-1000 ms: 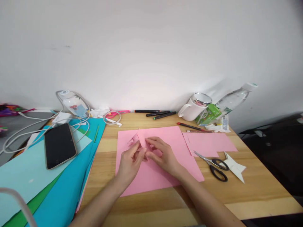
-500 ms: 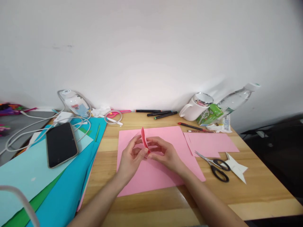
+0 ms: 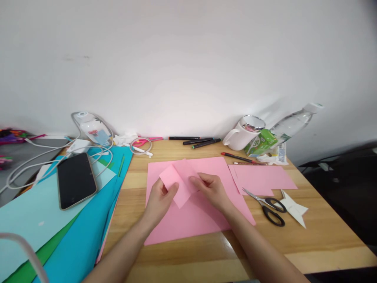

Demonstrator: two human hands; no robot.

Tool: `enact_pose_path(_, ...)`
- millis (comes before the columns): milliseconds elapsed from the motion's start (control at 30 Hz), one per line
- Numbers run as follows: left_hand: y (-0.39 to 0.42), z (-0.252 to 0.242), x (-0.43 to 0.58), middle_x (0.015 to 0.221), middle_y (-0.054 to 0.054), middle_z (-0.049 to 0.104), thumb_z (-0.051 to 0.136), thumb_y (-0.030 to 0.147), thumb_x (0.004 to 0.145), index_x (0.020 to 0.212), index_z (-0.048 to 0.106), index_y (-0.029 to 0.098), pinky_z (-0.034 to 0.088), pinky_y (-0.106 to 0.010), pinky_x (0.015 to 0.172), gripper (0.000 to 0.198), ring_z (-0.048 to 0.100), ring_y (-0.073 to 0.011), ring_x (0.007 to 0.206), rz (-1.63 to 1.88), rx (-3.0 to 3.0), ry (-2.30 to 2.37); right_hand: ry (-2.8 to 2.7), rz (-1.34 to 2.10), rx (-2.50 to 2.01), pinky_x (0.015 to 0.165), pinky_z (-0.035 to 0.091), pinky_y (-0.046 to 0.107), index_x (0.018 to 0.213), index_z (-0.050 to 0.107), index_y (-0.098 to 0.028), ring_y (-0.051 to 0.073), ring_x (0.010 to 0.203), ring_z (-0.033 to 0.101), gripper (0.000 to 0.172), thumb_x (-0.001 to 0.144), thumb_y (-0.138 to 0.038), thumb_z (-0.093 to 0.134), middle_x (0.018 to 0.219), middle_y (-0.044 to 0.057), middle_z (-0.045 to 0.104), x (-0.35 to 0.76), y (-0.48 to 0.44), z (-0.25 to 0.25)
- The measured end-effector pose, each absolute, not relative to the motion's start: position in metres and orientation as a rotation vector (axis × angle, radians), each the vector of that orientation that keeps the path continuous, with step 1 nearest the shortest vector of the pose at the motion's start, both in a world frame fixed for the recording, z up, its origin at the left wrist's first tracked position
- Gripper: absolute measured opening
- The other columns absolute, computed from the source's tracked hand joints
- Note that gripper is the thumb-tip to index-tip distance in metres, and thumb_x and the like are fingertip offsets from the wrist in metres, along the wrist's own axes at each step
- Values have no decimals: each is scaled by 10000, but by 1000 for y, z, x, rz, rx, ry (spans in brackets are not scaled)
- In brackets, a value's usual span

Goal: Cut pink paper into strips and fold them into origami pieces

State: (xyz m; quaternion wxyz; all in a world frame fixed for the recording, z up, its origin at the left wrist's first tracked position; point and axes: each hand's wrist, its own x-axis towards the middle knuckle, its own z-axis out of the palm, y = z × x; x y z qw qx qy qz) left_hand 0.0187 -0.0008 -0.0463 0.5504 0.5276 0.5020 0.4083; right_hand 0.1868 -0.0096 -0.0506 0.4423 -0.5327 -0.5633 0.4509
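A small pink paper (image 3: 178, 192) with a crease down its middle is held between my two hands, its halves spread apart. My left hand (image 3: 159, 199) pinches the left half, thumb on top. The right half is gripped by my right hand (image 3: 211, 190), between thumb and bent fingers. Beneath both hands lies a large pink sheet (image 3: 194, 225), flat on the wooden table (image 3: 176, 261). To the right of my right hand rest black-handled scissors (image 3: 271, 210), slightly spread, touching a white star-shaped paper cutout (image 3: 294, 209).
Pink paper pieces (image 3: 265, 179) lie to the right. Several markers (image 3: 203, 142), a white mug (image 3: 243, 133), a green carton (image 3: 260, 143) and a clear bottle (image 3: 294, 124) line the back. At left, a phone (image 3: 77, 181) and white cables sit on blue and green sheets (image 3: 85, 236).
The small pink paper was folded and seen nearly edge-on; now it is opened out, its halves facing up. My hands have turned and drawn slightly apart.
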Motion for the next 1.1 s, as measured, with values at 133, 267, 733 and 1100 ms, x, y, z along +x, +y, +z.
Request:
enact_pose_path(133, -1, -47, 17, 705, -19, 656, 577, 309, 750, 800, 620, 136, 484, -254, 589, 186, 600, -151, 632, 905, 1200, 1148, -1205, 1178, -1350, 456, 207, 226, 531, 415, -176, 83, 480, 292, 386, 782, -436, 550, 527, -46, 312, 192, -5, -58)
enact_pose_path(267, -4, -44, 17, 522, 13, 591, 574, 338, 750, 620, 612, 151, 426, -209, 433, 231, 510, -105, 456, 838, 1220, 1114, -998, 1392, -1321, 452, 252, 225, 592, 519, -162, 88, 461, 346, 339, 726, -462, 601, 519, -38, 411, 194, -3, -63)
enact_pose_path(733, -6, -50, 14, 982, -44, 703, 438, 102, 790, 1116, 633, 206, 539, -315, 745, 394, 641, -195, 860, 943, 1733, 988, -801, 1344, -1340, 431, 305, 223, 567, 518, -165, 99, 446, 401, 380, 662, -514, 636, 480, -38, 451, 183, -3, -60)
enact_pose_path(1100, -9, -45, 15, 1357, -81, 455, 643, 135, 697, 1309, 430, 257, 335, -445, 1031, 660, 391, -257, 1259, 777, 1929, 949, -1159, 1128, -1376, 678, 480, 297, 1166, 535, -204, 180, 809, 579, 469, 741, -384, 622, 1045, 69, 610, 192, -6, -47)
